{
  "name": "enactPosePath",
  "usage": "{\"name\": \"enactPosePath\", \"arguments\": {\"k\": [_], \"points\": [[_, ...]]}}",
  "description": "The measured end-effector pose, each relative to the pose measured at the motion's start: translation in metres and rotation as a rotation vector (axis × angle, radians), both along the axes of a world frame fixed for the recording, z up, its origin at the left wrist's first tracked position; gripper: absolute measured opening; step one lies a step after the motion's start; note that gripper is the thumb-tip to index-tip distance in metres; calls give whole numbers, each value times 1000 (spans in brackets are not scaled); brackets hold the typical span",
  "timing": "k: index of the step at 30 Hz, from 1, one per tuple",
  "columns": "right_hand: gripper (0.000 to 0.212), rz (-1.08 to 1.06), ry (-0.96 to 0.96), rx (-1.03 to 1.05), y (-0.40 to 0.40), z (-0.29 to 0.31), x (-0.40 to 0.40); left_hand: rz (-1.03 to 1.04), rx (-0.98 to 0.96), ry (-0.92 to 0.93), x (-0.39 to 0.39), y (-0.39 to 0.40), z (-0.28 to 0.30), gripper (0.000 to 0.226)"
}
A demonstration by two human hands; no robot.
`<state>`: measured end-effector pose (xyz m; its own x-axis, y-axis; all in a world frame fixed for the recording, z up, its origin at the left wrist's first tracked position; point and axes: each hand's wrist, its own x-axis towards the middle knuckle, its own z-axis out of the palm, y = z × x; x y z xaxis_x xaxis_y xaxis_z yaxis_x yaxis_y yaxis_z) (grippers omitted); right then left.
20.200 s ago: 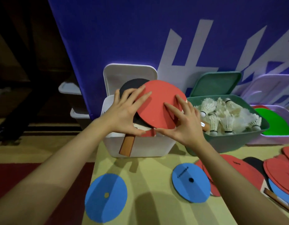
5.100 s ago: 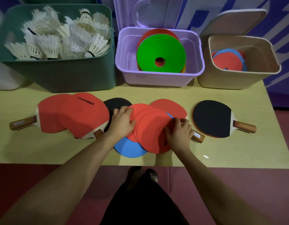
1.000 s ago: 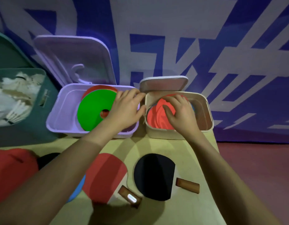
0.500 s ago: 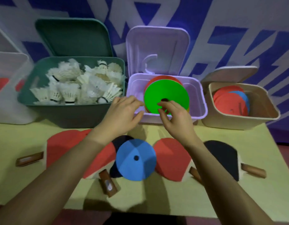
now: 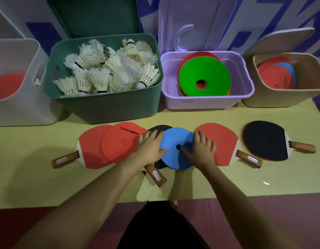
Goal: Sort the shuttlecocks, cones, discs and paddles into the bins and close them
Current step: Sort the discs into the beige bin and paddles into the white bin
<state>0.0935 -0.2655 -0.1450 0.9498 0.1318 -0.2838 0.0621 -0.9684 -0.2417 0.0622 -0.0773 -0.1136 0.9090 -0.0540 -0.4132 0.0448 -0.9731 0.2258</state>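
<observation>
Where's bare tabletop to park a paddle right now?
Free: the front strip of the table between the paddle handles and the near edge, and the left end in front of the white bin. Crowded: the middle row, where both hands, left hand and right hand, press the blue disc among overlapping paddles.

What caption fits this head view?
Both hands, left and right, rest on a blue disc among paddles, before four open bins.
</observation>
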Motion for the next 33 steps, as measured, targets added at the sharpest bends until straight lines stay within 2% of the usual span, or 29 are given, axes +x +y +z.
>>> {"name": "enactPosePath", "arguments": {"k": [4, 9, 12, 14, 17, 19, 21, 23, 28, 33], "points": [[78, 20, -7, 32, -3, 1, 1, -18, 22, 31, -3, -13, -8, 77], [74, 50, -26, 118, -11, 2, 3, -24, -72, -108, 0, -23, -9, 77], [76, 14, 16, 134, -17, -1, 7, 2, -197, -138, 6, -33, -6, 74], [58, -41, -16, 221, -21, 1, 12, 16, -312, -161, 11, -34, 0, 67], [25, -80, -130, 538, -24, 13, 15, 62, -483, -273, 11, -23, 10, 61], [17, -46, -208, 687, -16, 26, 15, 148, -561, -358, 8, -8, 20, 59], [13, 10, -266, 744, 3, 38, 15, 232, -599, -428, 7, 11, 32, 58], [9, 30, -248, 794, 27, 46, 14, 298, -614, -481, 4, 33, 39, 57], [28, 99, -36, 740, 95, 41, 5, 438, -534, -440, -18, 95, 33, 53], [41, 130, 65, 461, 149, 23, -8, 461, -431, -388, -33, 138, 11, 50]]}}
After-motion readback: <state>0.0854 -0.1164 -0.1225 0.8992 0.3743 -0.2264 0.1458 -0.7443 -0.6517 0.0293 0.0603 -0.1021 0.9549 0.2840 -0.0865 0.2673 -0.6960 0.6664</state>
